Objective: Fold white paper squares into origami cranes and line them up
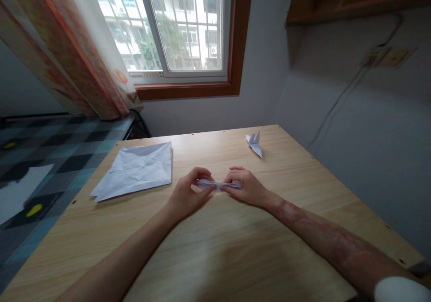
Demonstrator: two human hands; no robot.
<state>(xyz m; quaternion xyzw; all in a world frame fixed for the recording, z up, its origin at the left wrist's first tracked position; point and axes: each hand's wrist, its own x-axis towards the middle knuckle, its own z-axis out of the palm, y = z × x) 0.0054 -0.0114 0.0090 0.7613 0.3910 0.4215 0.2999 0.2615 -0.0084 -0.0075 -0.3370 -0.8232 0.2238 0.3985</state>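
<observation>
A folded piece of white paper (218, 185) is held just above the middle of the table, seen nearly edge-on as a thin layered strip. My left hand (190, 190) pinches its left end between thumb and fingers. At the right end, my right hand (245, 186) grips it the same way, the thumbs close to each other near the middle. Fingers cover part of the paper, so its full folded shape is hidden. Beyond my right hand stands a folded white paper crane (255, 144). To the left of my left hand lie creased white paper sheets (144, 167).
The wooden table (215, 248) meets a wall at the right. A bed with a checked cover (84, 136) adjoins its left side, with white paper (25, 192) on it. A window (188, 28), curtain (77, 46), shelf (370, 1) and plugged-in cord (340, 98) surround it.
</observation>
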